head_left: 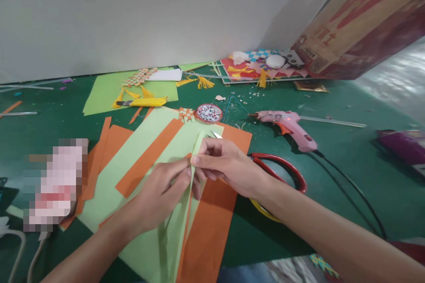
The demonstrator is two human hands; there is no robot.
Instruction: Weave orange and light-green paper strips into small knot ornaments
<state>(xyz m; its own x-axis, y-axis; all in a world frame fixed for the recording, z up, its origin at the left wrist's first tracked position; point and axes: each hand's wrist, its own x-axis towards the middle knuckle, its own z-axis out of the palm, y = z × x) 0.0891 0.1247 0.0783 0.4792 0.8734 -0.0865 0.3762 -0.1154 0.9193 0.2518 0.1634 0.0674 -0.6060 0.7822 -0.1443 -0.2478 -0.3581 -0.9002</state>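
Observation:
My left hand [166, 190] pinches a long folded strip of light green paper [182, 234] near its upper part, and an orange edge shows along it. On the strip's other side, my right hand [222, 163] grips it between thumb and fingers, close to the left fingertips. Under both hands lie light green sheets [109, 194] and a wide orange sheet [209, 225]. A loose orange strip [149, 157] rests on the green paper to the left. Red-handled scissors [295, 172] lie partly beneath my right hand and forearm, blade tips showing above it.
A pink glue gun [292, 126] with a cable lies at right. Farther back are a round dish of small beads [209, 113], a yellow cutter [149, 102] and tassels [204, 82]. A paper bag [358, 26] stands back right; a blurred pink device [59, 181] lies left.

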